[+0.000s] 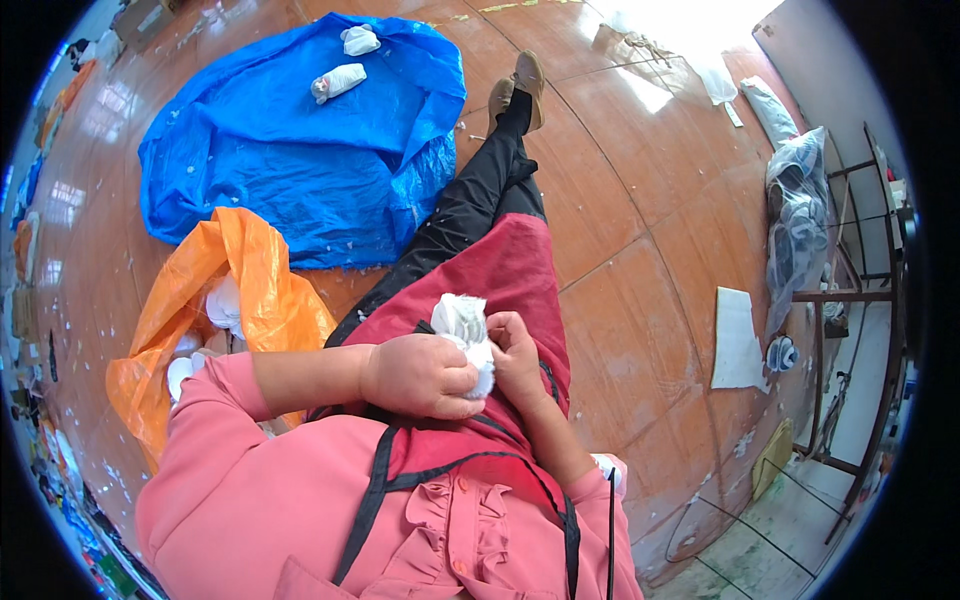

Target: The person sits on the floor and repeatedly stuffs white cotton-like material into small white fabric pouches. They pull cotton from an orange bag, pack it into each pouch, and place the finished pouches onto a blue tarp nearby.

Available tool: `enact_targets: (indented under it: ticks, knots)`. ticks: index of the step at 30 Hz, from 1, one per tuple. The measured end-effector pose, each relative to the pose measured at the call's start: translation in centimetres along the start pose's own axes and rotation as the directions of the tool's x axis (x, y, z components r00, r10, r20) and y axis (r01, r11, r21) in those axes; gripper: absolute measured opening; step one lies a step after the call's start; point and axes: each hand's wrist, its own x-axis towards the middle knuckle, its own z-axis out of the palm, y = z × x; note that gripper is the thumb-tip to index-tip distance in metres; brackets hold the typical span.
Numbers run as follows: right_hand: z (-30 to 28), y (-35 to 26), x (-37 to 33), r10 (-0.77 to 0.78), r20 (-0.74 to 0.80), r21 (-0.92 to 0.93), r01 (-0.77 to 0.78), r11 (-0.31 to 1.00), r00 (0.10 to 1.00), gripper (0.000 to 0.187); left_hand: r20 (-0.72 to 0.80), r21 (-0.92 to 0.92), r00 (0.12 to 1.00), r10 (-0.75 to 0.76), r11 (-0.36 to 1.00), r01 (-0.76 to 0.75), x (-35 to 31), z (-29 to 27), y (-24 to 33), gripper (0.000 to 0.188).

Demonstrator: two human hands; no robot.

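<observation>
My left hand (422, 376) is closed around a small white bundle (463, 322), held over my lap. Its top end looks soft and slightly see-through, like thin wrapping. At the bundle's right side, the bent fingers of my right hand (516, 362) pinch its edge. The fingertips are partly hidden, and what is inside the bundle cannot be made out. Beneath both hands spreads a red apron (520, 270) with dark straps. Beyond my legs, two similar white bundles (340, 82) lie on a blue plastic sheet (300, 190).
An orange plastic bag (265, 270) gapes at my left, with white rounded pieces (224, 303) inside. To the right, a white sheet (735, 338) lies on the tiled floor (640, 310), near a clear bag of dark things (798, 210) and a metal rack (850, 297).
</observation>
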Motion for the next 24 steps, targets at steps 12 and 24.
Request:
enact_targets:
  ticks: [12, 24]
  knots:
    - [-0.3, -0.4, 0.5, 0.054, -0.130, 0.341, -0.006, 0.940, 0.990, 0.021, -0.227, -0.193, 0.776, -0.588, 0.809, 0.556, 0.6, 3.8, 0.3, 0.012]
    - [-0.2, -2.6, 1.1, -0.579, -0.049, -0.488, 0.486, 0.725, 0.814, 0.008, 0.049, -0.999, -0.011, -0.999, -0.049, 0.022, -0.6, 4.1, -2.4, 0.025]
